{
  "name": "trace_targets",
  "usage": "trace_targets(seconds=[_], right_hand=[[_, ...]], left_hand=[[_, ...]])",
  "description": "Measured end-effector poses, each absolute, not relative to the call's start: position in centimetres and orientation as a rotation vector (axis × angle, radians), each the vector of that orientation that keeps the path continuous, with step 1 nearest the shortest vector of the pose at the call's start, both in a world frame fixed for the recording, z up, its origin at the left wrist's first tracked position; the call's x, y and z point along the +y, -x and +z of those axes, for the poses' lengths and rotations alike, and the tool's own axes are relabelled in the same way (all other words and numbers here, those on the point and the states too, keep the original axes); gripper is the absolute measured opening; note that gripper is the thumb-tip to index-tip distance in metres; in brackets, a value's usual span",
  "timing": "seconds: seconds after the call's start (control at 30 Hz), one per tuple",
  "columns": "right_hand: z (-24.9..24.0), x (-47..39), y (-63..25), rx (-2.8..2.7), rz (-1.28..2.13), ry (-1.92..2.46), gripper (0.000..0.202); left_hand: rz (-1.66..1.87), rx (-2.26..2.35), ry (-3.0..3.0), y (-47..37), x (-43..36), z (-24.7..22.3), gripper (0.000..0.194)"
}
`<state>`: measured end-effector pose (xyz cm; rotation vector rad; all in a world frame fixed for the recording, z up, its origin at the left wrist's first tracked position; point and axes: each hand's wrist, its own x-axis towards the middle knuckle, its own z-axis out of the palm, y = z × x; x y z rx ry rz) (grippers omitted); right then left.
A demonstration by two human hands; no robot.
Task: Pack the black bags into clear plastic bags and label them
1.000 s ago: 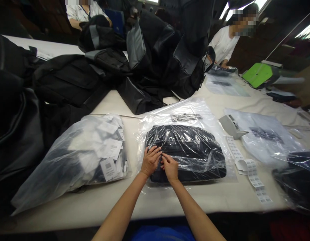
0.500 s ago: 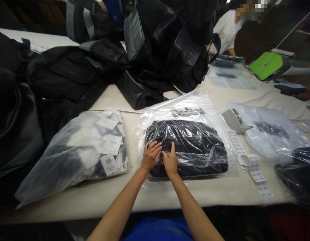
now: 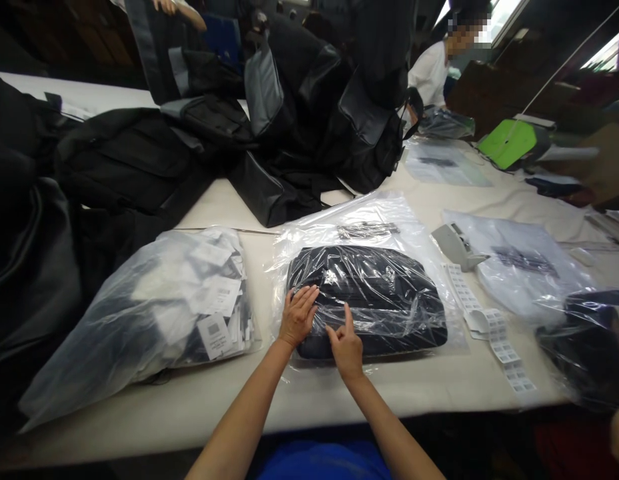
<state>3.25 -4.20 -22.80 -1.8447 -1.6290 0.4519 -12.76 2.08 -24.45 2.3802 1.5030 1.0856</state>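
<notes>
A black backpack (image 3: 374,280) lies flat inside a transparent plastic bag (image 3: 319,230) on the table before me. My left hand (image 3: 298,317) rests with outstretched fingers on the left end of the wrapped backpack. Just to its right, my right hand (image 3: 346,343) is over the near part of the package, index finger and thumb apart and the other fingers curled. Nothing shows in its grip. Left of the package lies a translucent bag (image 3: 159,313) full of white printed tags.
Black backpacks (image 3: 134,153) are heaped at the back and left. To the right are a label dispenser (image 3: 457,247) with a label strip (image 3: 504,347), plastic bags (image 3: 524,260) and another wrapped dark item (image 3: 584,353). A person in white (image 3: 429,73) stands beyond, near a green device (image 3: 509,143).
My right hand has shifted slightly down and right, away from my left hand, which stays on the package. The camera view has tilted up a little. The person in white has moved.
</notes>
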Motion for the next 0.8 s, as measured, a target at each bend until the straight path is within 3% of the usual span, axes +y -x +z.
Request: trace_targets(seconds=[0.13,0.23,0.57,0.8], right_hand=[[-22.7,-5.5,-4.5,-1.974,0.222,1.361,0.043],[-22.6,-4.3,-4.6,-2.196,0.143,1.228,0.051],[-24.0,-0.6,-3.8,-2.363,0.130,1.379,0.069],[-19.7,-0.1,-5.7,-2.156,0.184,1.496,0.080]], left_hand=[[1.104,1.519,-2.369,12.7,2.1,-24.7,0.059],[1.129,1.527,-2.368,12.7,2.1,-24.8,0.061],[1.102,1.536,-2.395,12.9,2.6,-24.8,0.063],[1.242,1.507,-2.379,12.5,2.5,-23.8,0.068]])
